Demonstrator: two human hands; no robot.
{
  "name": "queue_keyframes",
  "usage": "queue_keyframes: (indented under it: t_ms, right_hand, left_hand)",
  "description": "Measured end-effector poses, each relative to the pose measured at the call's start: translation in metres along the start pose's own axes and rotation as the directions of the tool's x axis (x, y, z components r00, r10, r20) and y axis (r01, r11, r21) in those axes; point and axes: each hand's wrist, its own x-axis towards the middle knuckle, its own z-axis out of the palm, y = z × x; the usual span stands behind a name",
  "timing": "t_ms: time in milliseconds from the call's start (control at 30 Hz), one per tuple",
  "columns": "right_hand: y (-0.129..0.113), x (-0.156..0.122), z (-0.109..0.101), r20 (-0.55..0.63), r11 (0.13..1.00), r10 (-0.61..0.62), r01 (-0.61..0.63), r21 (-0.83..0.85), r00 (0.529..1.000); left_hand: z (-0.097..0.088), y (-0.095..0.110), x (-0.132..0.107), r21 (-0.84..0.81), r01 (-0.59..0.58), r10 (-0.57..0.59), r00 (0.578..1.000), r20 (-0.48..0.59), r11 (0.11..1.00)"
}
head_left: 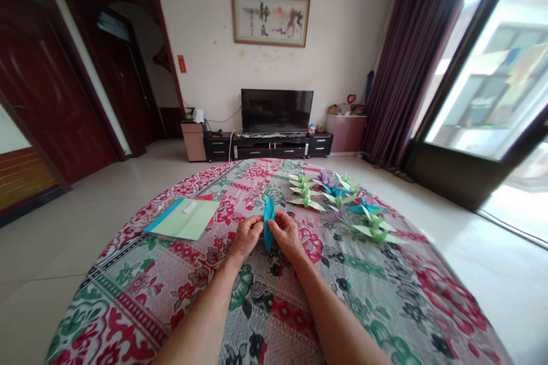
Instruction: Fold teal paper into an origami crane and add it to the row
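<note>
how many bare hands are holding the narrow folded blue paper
2: the bare left hand at the left side of the narrow folded blue paper, the bare right hand at its right side.

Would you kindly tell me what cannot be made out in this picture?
In the head view:
Blue folded paper: middle creases, partly covered by the left hand and right hand.
Lower sheets: their number, covered by the green sheet.
Paper cranes: some wings, hidden by overlapping neighbours.
Tablecloth: its near part, cut off by the bottom edge.
Outdoor scene: details, lost in bright blur.
</note>
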Motion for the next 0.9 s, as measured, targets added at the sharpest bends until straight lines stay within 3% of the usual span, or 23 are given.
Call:
queue_keyframes:
  t_ms: [433, 900]
  right_hand:
    - [0.006, -0.002, 0.001, 0.13, 0.99, 0.036, -0.053, 0.128, 0.991]
    - [0.008, -0.003, 0.003, 0.04, 0.999, -0.018, 0.017, 0.037, 0.999]
  left_hand:
    - [-0.008, 0.011, -0.001, -0.146, 0.2, -0.184, 0.976, 0.115, 0.969]
    - [-0.005, 0.006, -0.001, -0.022, 0.081, -0.078, 0.992, 0.098, 0.996]
